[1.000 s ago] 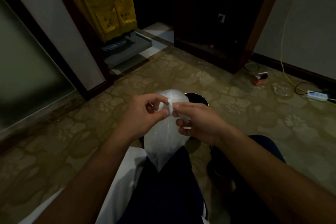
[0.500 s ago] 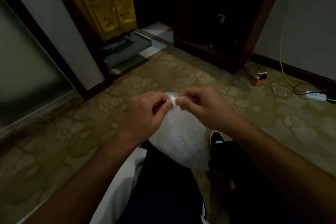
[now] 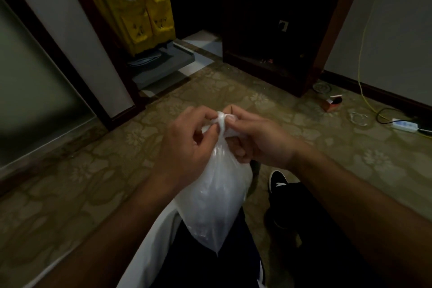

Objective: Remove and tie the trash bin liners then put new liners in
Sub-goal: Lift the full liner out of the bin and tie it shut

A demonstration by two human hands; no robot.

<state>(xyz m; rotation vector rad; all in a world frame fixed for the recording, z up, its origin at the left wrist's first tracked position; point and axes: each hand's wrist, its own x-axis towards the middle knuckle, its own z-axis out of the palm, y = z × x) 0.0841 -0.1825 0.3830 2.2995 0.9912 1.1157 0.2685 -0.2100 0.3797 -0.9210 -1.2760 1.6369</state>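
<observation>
step: we judge this to be the tying-off of a used liner; the neck is twisted and looped, and we cannot tell if it is pulled tight yet.
left hand (image 3: 184,147): fingers curled, pinching the twisted neck from its left side.
right hand (image 3: 259,140): thumb and forefinger pinch the knot from the right, with the other fingers curled beneath it.
liner (image 3: 217,196): a translucent white bag hanging from the knot (image 3: 221,121) between both hands. it is in the air over our lap, above the near edge of the carpeted floor (image 3: 93,170).
bin: we cannot make it out in this dim light.
risk, slip: if either pinch loosens before the loop cinches, the twist may unwind and the neck reopen.
risk, tear: a hard tug on film this thin could rip it at the knot and drop the contents onto the carpet.
risk, snag: the shoe (image 3: 278,182) sits just right of the bag's lower part, so a swing that way could catch it.
open room: the widest stretch of carpet lies on our left, running to the glass panel (image 3: 35,77).
edges: along the floor's right edge lie a power strip (image 3: 404,124), a yellow cable (image 3: 363,58) and a small box (image 3: 332,103). the dark cabinet (image 3: 268,42) closes the far edge.
</observation>
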